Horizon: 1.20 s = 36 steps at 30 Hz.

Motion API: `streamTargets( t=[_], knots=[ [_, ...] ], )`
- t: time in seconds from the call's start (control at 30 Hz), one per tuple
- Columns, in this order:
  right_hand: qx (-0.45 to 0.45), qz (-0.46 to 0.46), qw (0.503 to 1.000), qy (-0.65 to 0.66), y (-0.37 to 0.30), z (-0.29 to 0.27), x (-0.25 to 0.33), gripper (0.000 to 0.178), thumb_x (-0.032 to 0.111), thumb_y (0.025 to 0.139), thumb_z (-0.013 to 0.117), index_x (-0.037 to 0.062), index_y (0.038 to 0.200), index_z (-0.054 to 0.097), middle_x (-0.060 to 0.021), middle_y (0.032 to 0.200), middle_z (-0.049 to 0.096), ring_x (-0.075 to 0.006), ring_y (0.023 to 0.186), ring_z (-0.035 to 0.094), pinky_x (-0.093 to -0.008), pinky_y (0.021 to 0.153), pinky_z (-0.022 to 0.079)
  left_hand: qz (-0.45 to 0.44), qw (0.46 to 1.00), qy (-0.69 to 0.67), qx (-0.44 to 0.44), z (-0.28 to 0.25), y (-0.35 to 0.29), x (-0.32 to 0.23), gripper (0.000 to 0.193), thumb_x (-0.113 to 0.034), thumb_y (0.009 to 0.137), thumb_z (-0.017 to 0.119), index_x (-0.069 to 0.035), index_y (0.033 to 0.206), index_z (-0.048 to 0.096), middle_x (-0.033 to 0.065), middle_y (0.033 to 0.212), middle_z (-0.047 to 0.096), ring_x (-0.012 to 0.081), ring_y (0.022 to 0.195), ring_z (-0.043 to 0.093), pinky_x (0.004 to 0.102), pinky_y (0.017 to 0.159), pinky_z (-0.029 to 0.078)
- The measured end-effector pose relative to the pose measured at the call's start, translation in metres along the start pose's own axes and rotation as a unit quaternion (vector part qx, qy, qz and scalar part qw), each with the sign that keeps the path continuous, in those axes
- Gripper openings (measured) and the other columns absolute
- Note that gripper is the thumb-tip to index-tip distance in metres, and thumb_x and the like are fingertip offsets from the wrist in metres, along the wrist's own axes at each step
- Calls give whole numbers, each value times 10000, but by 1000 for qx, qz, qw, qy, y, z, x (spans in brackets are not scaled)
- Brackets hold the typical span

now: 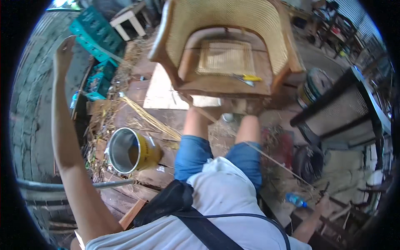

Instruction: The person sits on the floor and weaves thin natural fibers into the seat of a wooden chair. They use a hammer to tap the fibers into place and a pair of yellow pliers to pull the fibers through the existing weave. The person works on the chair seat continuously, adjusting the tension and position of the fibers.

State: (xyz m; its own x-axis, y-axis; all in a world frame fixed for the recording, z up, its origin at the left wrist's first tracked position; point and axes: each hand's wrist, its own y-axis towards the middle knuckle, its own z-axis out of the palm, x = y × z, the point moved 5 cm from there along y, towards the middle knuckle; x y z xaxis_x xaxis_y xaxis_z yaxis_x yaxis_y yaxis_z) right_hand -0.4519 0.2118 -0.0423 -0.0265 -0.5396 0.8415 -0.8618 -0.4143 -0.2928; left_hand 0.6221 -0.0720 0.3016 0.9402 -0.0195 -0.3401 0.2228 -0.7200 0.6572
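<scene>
My left hand (65, 46) is raised at the far left near teal crates, its fingers curled closed; whatever they hold, if anything, cannot be made out. Down at the lower right, my right hand (323, 205) is stretched out to the side, its fingers closed and small in view. A thin pale cane strand (275, 161) runs fairly straight from the chair's front left corner across my knees to that hand. Before me stands a wooden armchair (225, 89) with a woven cane back. On its seat lie a woven cane panel (227, 58) and a yellow-handled tool (251, 78).
A bundle of cane strips (150, 118) lies left of my legs, beside a yellow bucket (141, 151) on its side. Teal crates (93, 35) stand at the far left. A dark-framed cane chair (341, 112), a tin (318, 83) and a plastic bottle (295, 200) are on the right.
</scene>
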Motion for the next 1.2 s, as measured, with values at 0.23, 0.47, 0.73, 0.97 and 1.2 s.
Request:
streamTargets(
  t=[0.23, 0.47, 0.73, 0.97, 1.2],
  knots=[
    [-62, 82, 992, 72, 35, -85, -127, 327, 330, 958, 528, 43, 1108, 572, -91, 833, 581, -181, 641, 571, -290, 529, 419, 32, 980, -43, 191, 42, -45, -89, 349, -291, 976, 543, -41, 1196, 651, -2, 1054, 686, 65, 801, 557, 234, 738, 455],
    [-40, 77, 996, 26, 59, -99, -194, 257, 280, 965, 521, 41, 1027, 594, -95, 700, 585, -175, 535, 568, -281, 422, 409, -30, 832, -228, 506, 96, -178, -175, 230, -103, 821, 614, -16, 1033, 607, 54, 1005, 584, 119, 844, 537, 260, 762, 424],
    [140, 102, 985, -23, 14, -21, -177, 417, 425, 927, 557, 64, 744, 654, -35, 506, 537, -108, 370, 458, -258, 343, 335, -102, 719, -77, 683, 162, -318, -216, 167, -16, 673, 688, -1, 832, 734, 59, 773, 655, 134, 641, 599, 273, 610, 463],
    [243, 76, 958, 131, -24, 60, -147, 460, 496, 965, 485, 77, 875, 650, -50, 634, 618, -93, 381, 452, -241, 348, 336, -28, 592, 167, 788, 171, -369, -127, 276, -146, 741, 699, 12, 966, 715, 226, 981, 683, 341, 960, 657, 408, 876, 498],
    [512, 87, 788, 331, -124, 164, -52, 451, 513, 974, 453, 90, 911, 596, -72, 562, 571, -136, 343, 418, -255, 311, 289, 17, 801, -191, 567, 206, -351, -322, 442, -163, 941, 582, -13, 1349, 505, 156, 1272, 598, 235, 1149, 578, 364, 993, 438]
  ],
)
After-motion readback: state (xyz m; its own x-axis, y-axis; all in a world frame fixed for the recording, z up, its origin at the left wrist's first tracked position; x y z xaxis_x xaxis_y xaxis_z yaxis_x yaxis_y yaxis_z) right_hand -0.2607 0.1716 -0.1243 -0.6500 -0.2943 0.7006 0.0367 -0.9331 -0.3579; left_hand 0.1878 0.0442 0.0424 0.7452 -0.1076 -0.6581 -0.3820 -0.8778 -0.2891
